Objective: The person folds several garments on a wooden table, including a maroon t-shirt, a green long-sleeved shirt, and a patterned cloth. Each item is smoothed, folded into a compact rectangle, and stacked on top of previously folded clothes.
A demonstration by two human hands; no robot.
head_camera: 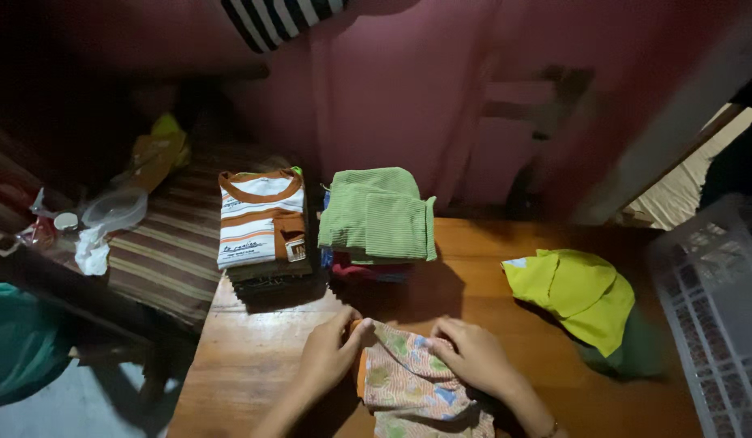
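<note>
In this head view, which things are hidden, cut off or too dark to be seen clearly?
- Patterned cloth: lower part cut off by the bottom edge, partly under the left hand and right hand.
- White basket: cut off by the right edge.
- Stack under the green striped garment: mostly covered.
- Upper left corner: too dark.

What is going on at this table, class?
A person presses both hands on a patterned cloth at the near edge of the wooden table: left hand pinching its corner, right hand flat on it. Behind lie a folded striped shirt, a folded green garment and a yellow one.
</note>
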